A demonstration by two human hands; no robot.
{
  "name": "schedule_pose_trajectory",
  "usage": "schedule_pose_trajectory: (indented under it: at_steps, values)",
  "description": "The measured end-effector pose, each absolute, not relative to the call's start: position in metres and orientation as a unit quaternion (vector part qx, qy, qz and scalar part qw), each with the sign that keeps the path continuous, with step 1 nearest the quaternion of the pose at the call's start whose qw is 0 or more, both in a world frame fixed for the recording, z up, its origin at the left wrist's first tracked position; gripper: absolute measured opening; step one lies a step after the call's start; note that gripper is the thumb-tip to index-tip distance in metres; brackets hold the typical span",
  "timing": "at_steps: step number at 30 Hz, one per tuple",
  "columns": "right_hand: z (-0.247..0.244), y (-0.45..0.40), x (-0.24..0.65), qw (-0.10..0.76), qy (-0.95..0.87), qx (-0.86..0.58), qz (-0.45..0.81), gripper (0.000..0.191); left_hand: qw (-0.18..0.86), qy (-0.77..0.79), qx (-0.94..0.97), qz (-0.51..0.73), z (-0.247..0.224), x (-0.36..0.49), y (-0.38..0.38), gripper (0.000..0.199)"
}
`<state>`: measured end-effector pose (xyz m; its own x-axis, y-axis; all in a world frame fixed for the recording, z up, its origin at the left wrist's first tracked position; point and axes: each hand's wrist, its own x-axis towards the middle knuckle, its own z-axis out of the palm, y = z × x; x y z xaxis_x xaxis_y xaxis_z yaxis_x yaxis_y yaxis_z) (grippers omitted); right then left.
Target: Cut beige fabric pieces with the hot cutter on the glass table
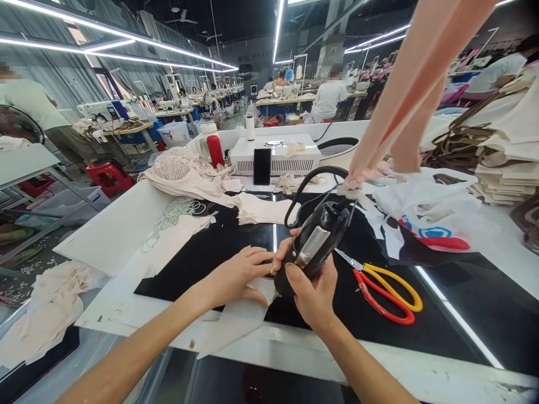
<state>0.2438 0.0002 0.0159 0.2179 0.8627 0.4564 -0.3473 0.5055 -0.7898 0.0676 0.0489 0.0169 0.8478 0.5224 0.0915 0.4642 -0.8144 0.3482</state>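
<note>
My right hand is wrapped around a black corded electric hand tool with a silver label, held tilted over the table. Its working end is hidden behind my fingers. Beside that end, my left hand lies with fingers stretched out and thumb apart, over a pale fabric piece that overhangs the front edge. A looped black cable rises from the tool's top, where pinkish fabric strips hang down from above. To the right lie scissors with one red and one yellow handle.
A glossy black sheet covers much of the white table. Behind are a phone, a white box, a red bottle, fabric heaps and a plastic bag. Stacked fabric stands right. Other people work farther off.
</note>
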Motion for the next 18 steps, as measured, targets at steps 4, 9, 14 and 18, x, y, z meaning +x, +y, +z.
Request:
schedule_pose_trajectory:
  at_steps: [4,9,14,18]
  values:
    - [0.025,0.001,0.246,0.736,-0.473,-0.227,0.428,0.033,0.122,0.411,0.894,0.132,0.013,0.053,0.012,0.024]
    - [0.028,0.007,0.247,0.737,-0.467,-0.229,0.432,0.036,0.106,0.403,0.902,0.113,-0.008,0.045,-0.008,0.017]
    - [0.028,0.004,0.251,0.732,-0.469,-0.239,0.433,0.037,0.101,0.328,0.932,0.115,-0.011,0.040,0.005,0.028]
    - [0.030,-0.004,0.254,0.725,-0.472,-0.247,0.437,0.037,0.100,0.310,0.932,0.160,-0.002,0.046,0.019,0.022]
